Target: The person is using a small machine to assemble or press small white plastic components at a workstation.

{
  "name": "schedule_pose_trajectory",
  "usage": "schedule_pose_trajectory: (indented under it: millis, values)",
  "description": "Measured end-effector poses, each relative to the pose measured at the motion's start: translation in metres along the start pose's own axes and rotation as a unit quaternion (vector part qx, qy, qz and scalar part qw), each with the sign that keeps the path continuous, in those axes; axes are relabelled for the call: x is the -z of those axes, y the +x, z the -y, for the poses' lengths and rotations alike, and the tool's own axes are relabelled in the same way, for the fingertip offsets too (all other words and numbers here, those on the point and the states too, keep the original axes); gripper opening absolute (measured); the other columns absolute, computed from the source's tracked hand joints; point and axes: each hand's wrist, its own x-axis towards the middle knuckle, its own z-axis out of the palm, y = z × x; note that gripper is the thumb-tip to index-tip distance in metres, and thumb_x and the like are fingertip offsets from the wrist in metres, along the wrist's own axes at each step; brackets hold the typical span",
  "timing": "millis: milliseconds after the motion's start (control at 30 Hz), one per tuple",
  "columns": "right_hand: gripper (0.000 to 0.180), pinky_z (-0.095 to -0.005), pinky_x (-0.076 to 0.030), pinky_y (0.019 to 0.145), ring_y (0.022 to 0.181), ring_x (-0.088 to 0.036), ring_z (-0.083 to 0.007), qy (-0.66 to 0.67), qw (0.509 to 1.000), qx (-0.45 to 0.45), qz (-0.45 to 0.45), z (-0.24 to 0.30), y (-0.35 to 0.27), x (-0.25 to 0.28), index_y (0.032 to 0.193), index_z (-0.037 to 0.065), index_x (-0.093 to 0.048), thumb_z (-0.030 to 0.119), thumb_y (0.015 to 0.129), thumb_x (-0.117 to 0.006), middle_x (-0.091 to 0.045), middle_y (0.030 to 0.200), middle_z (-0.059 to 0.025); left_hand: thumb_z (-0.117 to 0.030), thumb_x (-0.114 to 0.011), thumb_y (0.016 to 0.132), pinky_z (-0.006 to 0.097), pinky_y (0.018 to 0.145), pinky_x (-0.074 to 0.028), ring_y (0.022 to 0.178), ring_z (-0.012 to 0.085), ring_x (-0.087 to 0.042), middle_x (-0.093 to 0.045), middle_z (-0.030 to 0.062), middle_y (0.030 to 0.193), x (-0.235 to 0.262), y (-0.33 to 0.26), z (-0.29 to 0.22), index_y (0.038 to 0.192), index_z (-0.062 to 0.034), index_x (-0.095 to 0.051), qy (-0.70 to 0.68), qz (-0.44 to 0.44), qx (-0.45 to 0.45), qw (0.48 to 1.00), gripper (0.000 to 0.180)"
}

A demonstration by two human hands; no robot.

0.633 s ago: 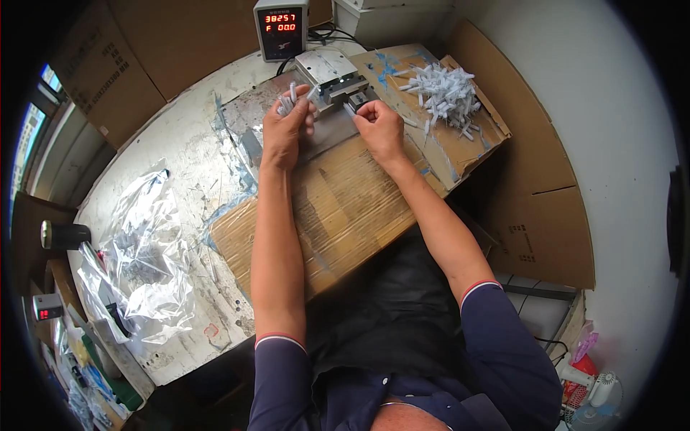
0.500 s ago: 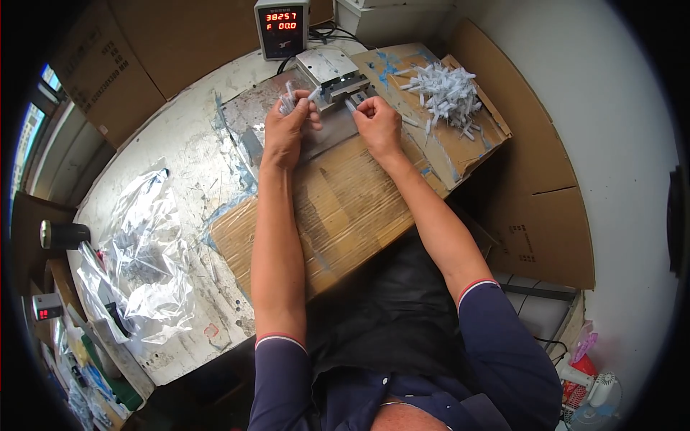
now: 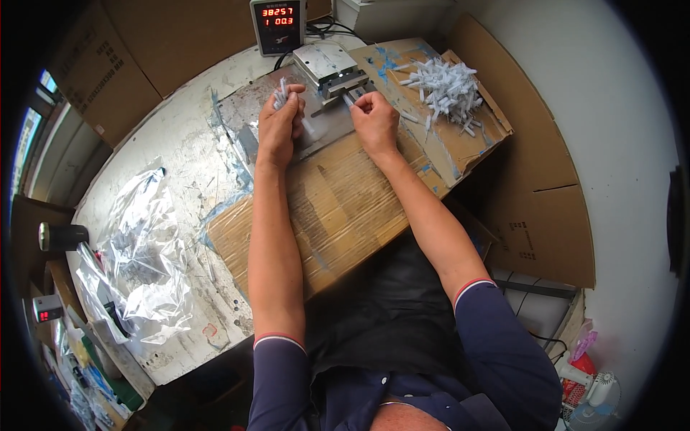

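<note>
My left hand [image 3: 279,128] is closed around several small whitish, see-through plastic tubes [image 3: 282,92], their ends poking out above the fingers. A blurred, pale tube-like piece [image 3: 309,129] shows just beside that hand, over the metal plate [image 3: 327,133]. With thumb and forefinger pinched, my right hand [image 3: 376,123] holds a small clear plastic tube [image 3: 348,99] at the front of a small metal machine [image 3: 327,63]. Its far end meets the machine's jaw, and the fingers hide part of it.
A heap of similar tubes [image 3: 445,90] lies on cardboard at the right. Behind the machine stands a counter box with a red display [image 3: 279,29]. Taped cardboard [image 3: 338,208] covers the near bench edge. Clear plastic bags [image 3: 147,258] lie on the left, near a dark cylinder [image 3: 63,237].
My left hand has drawn slightly left, away from the machine, and a pale piece now shows blurred beside it. My right hand stays at the machine. The red display reads differently.
</note>
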Motion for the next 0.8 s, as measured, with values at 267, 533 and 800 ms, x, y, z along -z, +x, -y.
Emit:
schedule_pose_trajectory:
  millis: [267, 533, 800]
  values:
    - [0.013, -0.0282, -0.052, 0.063, 0.065, -0.063, -0.0114, 0.079, 0.997, -0.021, 0.007, -0.005, -0.001, 0.011, 0.087, 0.000, -0.068, 0.010, 0.084, -0.077, -0.070, 0.075, -0.0060, -0.029, -0.071, 0.097, 0.025, 0.050, -0.040, 0.057, 0.0088, -0.047, -0.050, -0.0049, 0.069, -0.010, -0.001, 0.006, 0.106, -0.0077, -0.061, 0.030, -0.061, 0.013, 0.998, 0.025]
    - [0.012, -0.0384, -0.054, 0.071, 0.075, -0.068, -0.0273, -0.075, 0.997, 0.013, -0.016, -0.021, 0.009, 0.081, 0.092, 0.005, -0.069, 0.011, 0.084, -0.075, -0.071, 0.084, -0.0099, -0.026, -0.082, 0.084, 0.047, 0.068, -0.054, 0.081, 0.0396, -0.070, -0.072, 0.0187, 0.089, -0.037, -0.004, 0.030, 0.110, -0.0065, -0.059, 0.556, -0.083, -0.239, 0.791, 0.040]
    - [0.013, -0.0474, -0.052, 0.085, 0.097, -0.065, -0.0356, -0.321, 0.933, 0.129, 0.097, -0.043, 0.019, 0.121, 0.096, 0.004, -0.067, 0.009, 0.084, -0.072, -0.067, 0.096, -0.0131, -0.013, -0.068, 0.089, 0.049, 0.065, -0.053, 0.078, 0.0390, -0.068, -0.066, 0.0160, 0.085, -0.041, -0.002, 0.035, 0.100, -0.0072, -0.059, 0.620, -0.078, -0.309, 0.717, 0.015]
